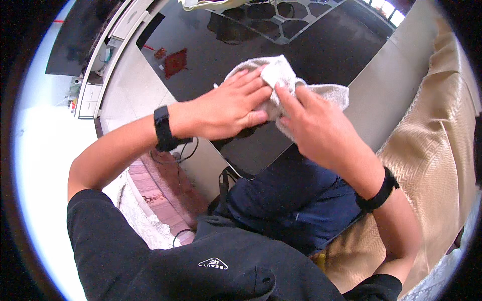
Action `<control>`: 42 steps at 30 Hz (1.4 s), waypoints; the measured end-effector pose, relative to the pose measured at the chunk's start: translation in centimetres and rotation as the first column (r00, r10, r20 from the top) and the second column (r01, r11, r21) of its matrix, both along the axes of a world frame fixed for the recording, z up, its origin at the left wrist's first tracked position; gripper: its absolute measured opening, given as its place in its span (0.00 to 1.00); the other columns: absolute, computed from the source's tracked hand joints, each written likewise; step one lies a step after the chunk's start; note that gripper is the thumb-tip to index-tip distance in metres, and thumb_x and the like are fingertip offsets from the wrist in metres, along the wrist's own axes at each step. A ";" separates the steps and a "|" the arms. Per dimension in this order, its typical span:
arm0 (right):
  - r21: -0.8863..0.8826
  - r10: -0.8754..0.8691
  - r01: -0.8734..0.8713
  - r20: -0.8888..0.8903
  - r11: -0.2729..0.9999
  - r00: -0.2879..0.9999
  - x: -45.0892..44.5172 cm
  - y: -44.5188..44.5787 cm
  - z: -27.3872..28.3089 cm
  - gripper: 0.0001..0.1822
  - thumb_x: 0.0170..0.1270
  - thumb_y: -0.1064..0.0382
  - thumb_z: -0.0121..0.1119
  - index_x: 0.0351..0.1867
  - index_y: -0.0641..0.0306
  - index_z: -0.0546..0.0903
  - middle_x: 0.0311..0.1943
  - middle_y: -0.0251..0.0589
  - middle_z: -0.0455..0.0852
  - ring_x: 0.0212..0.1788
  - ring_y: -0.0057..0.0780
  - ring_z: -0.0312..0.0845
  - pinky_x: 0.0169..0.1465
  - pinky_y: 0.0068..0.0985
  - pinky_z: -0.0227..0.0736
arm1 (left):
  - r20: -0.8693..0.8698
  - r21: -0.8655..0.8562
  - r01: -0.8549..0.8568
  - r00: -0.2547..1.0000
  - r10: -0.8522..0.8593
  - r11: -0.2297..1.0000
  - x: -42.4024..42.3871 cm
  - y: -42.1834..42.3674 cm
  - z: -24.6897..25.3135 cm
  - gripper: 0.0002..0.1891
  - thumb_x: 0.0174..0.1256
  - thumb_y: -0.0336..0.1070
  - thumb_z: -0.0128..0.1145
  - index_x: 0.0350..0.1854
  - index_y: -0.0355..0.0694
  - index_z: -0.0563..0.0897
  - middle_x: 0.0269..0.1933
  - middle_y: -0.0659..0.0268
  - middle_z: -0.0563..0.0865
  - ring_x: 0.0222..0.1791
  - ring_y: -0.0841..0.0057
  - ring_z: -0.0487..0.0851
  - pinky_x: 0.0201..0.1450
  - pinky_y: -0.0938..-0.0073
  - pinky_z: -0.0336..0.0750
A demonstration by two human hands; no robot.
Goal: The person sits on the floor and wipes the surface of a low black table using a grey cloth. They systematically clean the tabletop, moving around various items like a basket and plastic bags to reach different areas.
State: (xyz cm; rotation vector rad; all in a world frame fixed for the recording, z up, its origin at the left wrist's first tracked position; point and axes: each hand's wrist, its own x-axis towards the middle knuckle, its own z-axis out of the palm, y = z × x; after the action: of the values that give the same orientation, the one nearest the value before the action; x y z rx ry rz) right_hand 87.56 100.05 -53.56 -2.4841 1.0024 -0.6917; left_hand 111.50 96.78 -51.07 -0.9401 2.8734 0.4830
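A whitish cloth (280,75), bunched and folded, lies over the near part of a glossy black tabletop (211,56). My left hand (237,103) rests on the cloth's left part with its back up and fingers spread a little. My right hand (316,116) is on the cloth's right side, with its index finger and thumb at a fold; its other fingers are partly hidden. One corner of the cloth spreads out to the right beyond my right hand. Black bands are on both wrists.
A patterned panel (282,22) and a yellowish item (214,3) are at the table's far side. A tan covered sofa (421,150) stands at the right. A white cabinet (90,94) stands at the far left. A black cable (188,156) hangs near the table's left edge, above a reddish rug (165,173).
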 end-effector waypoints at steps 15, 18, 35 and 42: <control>0.417 0.087 -0.114 0.083 0.902 0.993 1.3 1.4 1.5 0.30 0.67 0.69 0.51 0.71 0.73 0.65 0.44 0.54 0.76 0.37 0.49 0.86 0.38 0.39 0.83 | 0.171 0.329 -0.099 0.984 0.044 0.939 2.3 4.0 1.9 0.36 0.79 0.58 0.43 0.71 0.27 0.64 0.69 0.43 0.68 0.77 0.43 0.56 0.82 0.45 0.40; 0.521 0.086 -0.090 0.031 0.849 0.996 1.2 1.2 2.1 0.32 0.65 0.71 0.52 0.73 0.69 0.64 0.46 0.54 0.77 0.38 0.51 0.86 0.40 0.40 0.83 | 0.181 0.320 -0.060 0.984 0.002 0.945 1.9 3.7 2.2 0.37 0.78 0.59 0.44 0.69 0.25 0.65 0.67 0.42 0.69 0.76 0.44 0.57 0.81 0.45 0.42; 0.746 -0.018 -0.009 0.028 0.665 0.999 4.0 6.4 3.4 0.39 0.60 0.77 0.59 0.75 0.55 0.66 0.51 0.52 0.76 0.51 0.54 0.79 0.51 0.42 0.80 | 0.126 0.221 -0.323 0.945 0.302 0.920 0.5 13.2 1.7 0.37 0.68 0.52 0.59 0.66 0.20 0.70 0.68 0.45 0.68 0.72 0.49 0.63 0.81 0.47 0.47; 0.784 0.002 -0.039 0.048 0.619 0.999 5.8 8.7 3.2 0.34 0.67 0.74 0.57 0.75 0.56 0.65 0.53 0.56 0.76 0.49 0.56 0.80 0.52 0.42 0.79 | -0.028 0.243 -0.602 0.780 0.626 0.761 0.4 18.4 0.1 0.28 0.62 0.28 0.57 0.65 0.26 0.71 0.67 0.51 0.71 0.72 0.50 0.66 0.77 0.55 0.63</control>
State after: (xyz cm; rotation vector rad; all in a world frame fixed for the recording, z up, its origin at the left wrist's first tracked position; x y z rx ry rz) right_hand 93.38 108.78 -50.41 -1.6739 0.9726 -0.1936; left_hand 111.85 115.20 -50.96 -1.8638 2.4431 0.9017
